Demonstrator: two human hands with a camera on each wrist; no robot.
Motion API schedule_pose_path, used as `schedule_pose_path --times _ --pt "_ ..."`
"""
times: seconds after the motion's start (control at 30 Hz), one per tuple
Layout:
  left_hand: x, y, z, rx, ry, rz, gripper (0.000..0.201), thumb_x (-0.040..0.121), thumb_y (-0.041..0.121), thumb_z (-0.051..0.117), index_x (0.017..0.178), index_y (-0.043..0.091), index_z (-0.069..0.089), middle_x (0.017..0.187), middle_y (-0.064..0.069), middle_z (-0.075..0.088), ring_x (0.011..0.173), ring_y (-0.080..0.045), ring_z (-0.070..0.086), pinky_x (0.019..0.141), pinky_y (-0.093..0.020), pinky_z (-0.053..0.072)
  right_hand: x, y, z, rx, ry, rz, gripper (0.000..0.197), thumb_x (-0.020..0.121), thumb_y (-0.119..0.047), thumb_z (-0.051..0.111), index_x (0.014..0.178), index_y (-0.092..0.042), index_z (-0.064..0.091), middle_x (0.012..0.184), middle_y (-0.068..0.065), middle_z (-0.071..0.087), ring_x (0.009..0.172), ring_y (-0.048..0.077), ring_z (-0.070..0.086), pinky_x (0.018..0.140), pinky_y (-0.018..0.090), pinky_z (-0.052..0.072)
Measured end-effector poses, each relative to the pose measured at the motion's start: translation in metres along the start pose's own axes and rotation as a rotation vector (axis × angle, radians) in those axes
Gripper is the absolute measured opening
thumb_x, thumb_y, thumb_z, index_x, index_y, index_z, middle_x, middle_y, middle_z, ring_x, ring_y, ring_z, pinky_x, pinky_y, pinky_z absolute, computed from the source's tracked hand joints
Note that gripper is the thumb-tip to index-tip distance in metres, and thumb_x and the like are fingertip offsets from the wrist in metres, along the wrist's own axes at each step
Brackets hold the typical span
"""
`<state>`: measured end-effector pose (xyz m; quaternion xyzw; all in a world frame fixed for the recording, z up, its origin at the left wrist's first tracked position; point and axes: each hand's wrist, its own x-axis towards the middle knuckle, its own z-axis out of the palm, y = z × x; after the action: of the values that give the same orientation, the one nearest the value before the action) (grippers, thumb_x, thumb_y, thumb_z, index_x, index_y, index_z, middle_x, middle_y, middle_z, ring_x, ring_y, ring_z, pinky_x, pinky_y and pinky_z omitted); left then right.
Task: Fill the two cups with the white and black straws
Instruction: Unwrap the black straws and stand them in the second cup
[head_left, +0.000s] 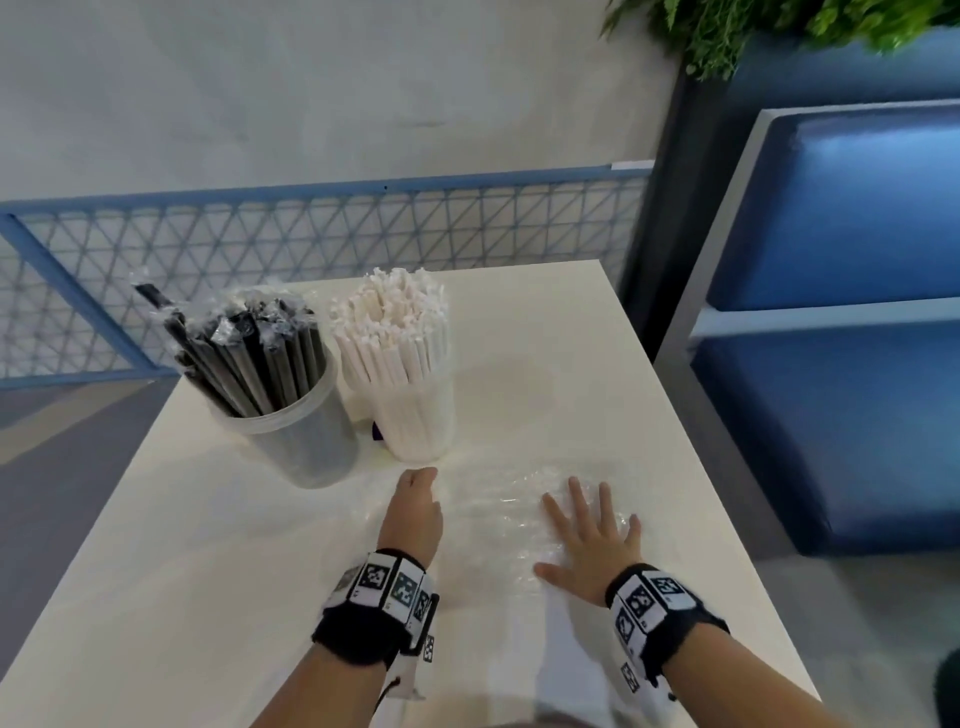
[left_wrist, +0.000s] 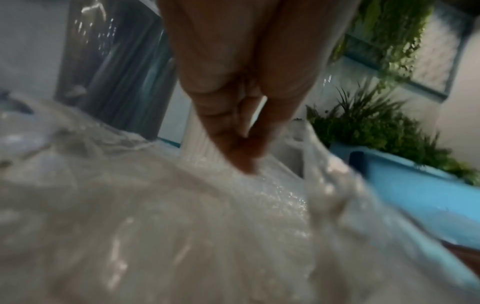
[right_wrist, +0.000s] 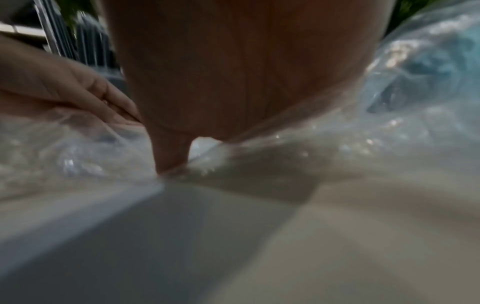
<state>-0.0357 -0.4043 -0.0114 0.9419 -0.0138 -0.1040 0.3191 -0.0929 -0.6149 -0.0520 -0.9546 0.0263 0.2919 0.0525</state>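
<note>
Two clear cups stand at the table's far left. One cup (head_left: 301, 441) holds black straws (head_left: 254, 353) in clear wrappers; the other cup (head_left: 415, 421) beside it holds white straws (head_left: 395, 322). In front of them an empty clear plastic bag (head_left: 498, 514) lies crumpled on the table. My left hand (head_left: 415, 504) is just in front of the white-straw cup, its fingertips (left_wrist: 244, 162) brought together in a pinch on the bag (left_wrist: 182, 226). My right hand (head_left: 592, 540) lies flat on the bag with its fingers spread, palm (right_wrist: 233, 72) pressing the plastic (right_wrist: 389, 102) down.
The white table (head_left: 545, 364) ends close on the right, beside a blue padded bench (head_left: 831, 389). A blue mesh railing (head_left: 311, 234) runs behind the table, and green plants (head_left: 753, 26) hang at the top right. Grey floor lies to the left.
</note>
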Motion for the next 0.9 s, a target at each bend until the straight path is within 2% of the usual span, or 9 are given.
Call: schedule_pose_path --times 0.07,0.13,0.2,0.27,0.37,0.47,0.67,0.8,0.9 --pt "0.000 0.007 0.006 0.320 0.132 0.081 0.054 0.085 -0.005 0.045 0.137 0.006 0.036 0.143 -0.013 0.034 0.126 -0.026 0.039 0.103 -0.031 0.033 0.001 0.002 0.000 -0.001 -0.052 -0.020 0.086 0.075 -0.081 0.015 0.125 -0.034 -0.037 0.143 0.003 -0.044 0.133 0.036 -0.036 0.109 0.066 -0.002" --pt "-0.006 0.031 0.014 0.424 0.182 0.312 0.061 0.085 0.009 0.056 0.140 0.004 0.032 0.150 -0.016 0.027 0.136 -0.031 0.031 0.112 -0.045 0.023 0.003 0.000 0.000 -0.005 -0.072 -0.020 0.084 0.083 -0.074 0.024 0.124 -0.034 -0.037 0.144 0.004 -0.043 0.134 0.039 -0.034 0.109 0.067 -0.002" --pt "-0.016 0.057 0.030 0.546 -0.050 0.488 0.079 0.087 0.037 0.056 0.147 0.007 0.013 0.156 -0.010 0.004 0.144 -0.030 0.008 0.115 -0.049 0.001 0.003 -0.003 0.000 -0.013 -0.085 -0.006 0.086 0.083 -0.073 0.026 0.127 -0.032 -0.037 0.143 0.005 -0.043 0.133 0.040 -0.034 0.108 0.068 -0.003" --pt "-0.018 0.066 0.051 0.671 -0.354 0.413 0.093 0.084 0.057 0.049 0.148 0.016 -0.004 0.156 -0.007 -0.015 0.144 -0.031 -0.013 0.112 -0.050 -0.012 0.003 -0.005 -0.002 -0.024 -0.105 -0.006 0.093 0.082 -0.073 0.028 0.135 -0.027 -0.033 0.136 0.004 -0.047 0.133 0.041 -0.035 0.108 0.068 -0.004" --pt "-0.003 0.039 0.063 0.728 -0.530 0.235 0.101 0.077 0.073 0.042 0.146 0.025 -0.013 0.153 -0.008 -0.027 0.140 -0.034 -0.024 0.112 -0.054 -0.011 0.003 -0.004 -0.003 0.007 -0.111 -0.019 0.095 0.074 -0.079 0.021 0.140 -0.031 -0.028 0.138 0.003 -0.047 0.132 0.039 -0.037 0.108 0.068 -0.004" --pt "0.010 0.009 0.060 0.745 -0.596 0.227 0.102 0.075 0.075 0.043 0.141 0.035 -0.024 0.148 -0.003 -0.039 0.139 -0.025 -0.030 0.111 -0.055 -0.012 0.003 -0.001 -0.004 0.039 -0.109 -0.017 0.091 0.080 -0.075 0.032 0.140 -0.038 -0.026 0.141 0.000 -0.046 0.134 0.037 -0.036 0.109 0.067 -0.003" --pt "0.014 -0.011 0.055 0.747 -0.568 0.250 0.110 0.066 0.083 0.043 0.139 0.038 -0.027 0.143 0.000 -0.044 0.138 -0.021 -0.033 0.110 -0.054 -0.015 -0.001 0.018 -0.009 0.112 -0.079 0.067 0.113 0.068 -0.080 0.047 0.143 -0.033 -0.024 0.138 0.001 -0.049 0.139 0.024 -0.032 0.114 0.056 0.003" --pt "0.016 -0.020 0.047 0.732 -0.572 0.255 0.115 0.064 0.084 0.046 0.140 0.036 -0.026 0.143 0.000 -0.044 0.138 -0.020 -0.032 0.112 -0.051 -0.014 -0.009 0.033 -0.004 0.142 -0.056 0.158 0.119 0.064 -0.086 0.041 0.141 -0.029 -0.029 0.143 -0.006 -0.045 0.139 0.015 -0.032 0.109 0.066 0.008" --pt "0.018 -0.020 0.044 0.740 -0.585 0.269 0.117 0.065 0.081 0.049 0.140 0.033 -0.026 0.147 -0.004 -0.039 0.139 -0.022 -0.030 0.112 -0.050 -0.014 -0.012 0.033 -0.004 0.157 -0.061 0.173 0.121 0.064 -0.085 0.043 0.141 -0.026 -0.029 0.145 -0.007 -0.042 0.140 0.014 -0.029 0.109 0.066 0.007"
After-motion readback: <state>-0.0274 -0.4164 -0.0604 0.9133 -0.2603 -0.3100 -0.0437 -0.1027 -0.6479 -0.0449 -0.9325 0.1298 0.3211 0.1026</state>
